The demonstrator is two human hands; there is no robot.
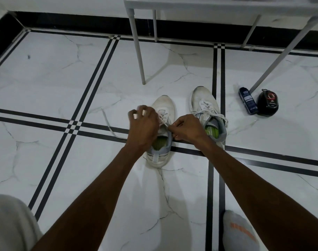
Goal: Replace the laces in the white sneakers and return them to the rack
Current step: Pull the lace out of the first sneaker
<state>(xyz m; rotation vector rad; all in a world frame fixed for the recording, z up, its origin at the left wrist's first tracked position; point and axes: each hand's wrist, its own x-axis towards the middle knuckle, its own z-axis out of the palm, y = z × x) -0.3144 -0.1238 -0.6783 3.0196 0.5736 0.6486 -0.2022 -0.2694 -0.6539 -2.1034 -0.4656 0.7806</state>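
Observation:
Two white sneakers stand on the tiled floor, toes pointing away from me. The left sneaker point(164, 105) has a green insole and a partly threaded white lace point(107, 122) whose free end trails off across the floor to the left. My left hand point(143, 124) hovers over its tongue, fingers curled and blurred, seemingly on the lace. My right hand point(186, 128) pinches the lace end at the top eyelets. The right sneaker point(205, 104) is laced, loops hanging loose over its side.
A grey metal rack point(138, 49) on thin legs stands just beyond the shoes. A blue bottle point(248, 100) and a black round polish container point(268, 103) lie at the right by a rack leg. My knee and sock show at the bottom corners.

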